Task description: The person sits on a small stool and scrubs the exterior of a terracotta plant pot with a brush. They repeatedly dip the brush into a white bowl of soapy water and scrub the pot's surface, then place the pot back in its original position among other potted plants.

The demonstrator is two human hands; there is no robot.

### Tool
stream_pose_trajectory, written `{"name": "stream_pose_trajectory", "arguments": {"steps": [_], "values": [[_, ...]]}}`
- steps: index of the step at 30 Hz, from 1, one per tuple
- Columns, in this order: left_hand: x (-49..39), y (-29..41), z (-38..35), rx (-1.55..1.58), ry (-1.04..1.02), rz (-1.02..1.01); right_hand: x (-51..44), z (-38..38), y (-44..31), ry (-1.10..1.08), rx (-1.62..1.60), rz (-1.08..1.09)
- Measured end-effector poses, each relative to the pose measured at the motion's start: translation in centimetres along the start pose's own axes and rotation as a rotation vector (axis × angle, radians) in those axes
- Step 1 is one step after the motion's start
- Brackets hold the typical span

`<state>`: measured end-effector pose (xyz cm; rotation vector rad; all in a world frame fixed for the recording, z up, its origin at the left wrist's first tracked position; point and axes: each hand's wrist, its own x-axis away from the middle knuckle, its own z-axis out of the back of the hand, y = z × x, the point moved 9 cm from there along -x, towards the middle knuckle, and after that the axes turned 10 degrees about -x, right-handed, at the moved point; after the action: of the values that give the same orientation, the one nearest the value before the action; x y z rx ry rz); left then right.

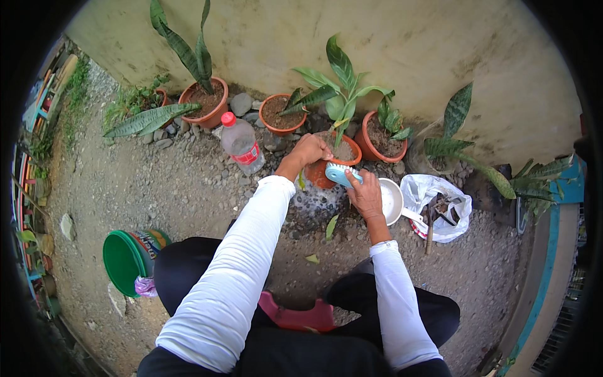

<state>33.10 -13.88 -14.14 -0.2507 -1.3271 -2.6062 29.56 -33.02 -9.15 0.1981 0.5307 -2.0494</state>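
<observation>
My right hand [365,194] grips a light blue scrub brush [338,173] with white bristles, close against the outer side of a wet terracotta-coloured pot [319,175]. That pot holds soil and a leafy green plant [346,89]. At the pot's upper left rim is my left hand [312,148], its fingers on or near the rim; whether they pinch it is hard to see. Suds lie on the pebbles below the pot. A white dipper [391,201] with a handle stands just right of my right hand, with whitish liquid inside.
Left of the pot stands a clear plastic bottle [242,143] with a red cap. More potted plants line the wall [424,56]. A white plastic bag [435,207] holds debris and a wooden-handled tool [429,238]. A green bucket [123,263] lies tipped at lower left.
</observation>
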Motion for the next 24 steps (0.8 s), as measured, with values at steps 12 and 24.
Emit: {"name": "stream_pose_trajectory", "arguments": {"steps": [12,24], "values": [[1.1,0.7,-0.2,-0.039,0.017,-0.061,0.1,-0.7,-0.8,0.012,0.017,-0.084],[10.7,0.8,-1.7,-0.180,0.324,0.015,5.1,6.5,4.3,0.293,0.103,-0.798]]}}
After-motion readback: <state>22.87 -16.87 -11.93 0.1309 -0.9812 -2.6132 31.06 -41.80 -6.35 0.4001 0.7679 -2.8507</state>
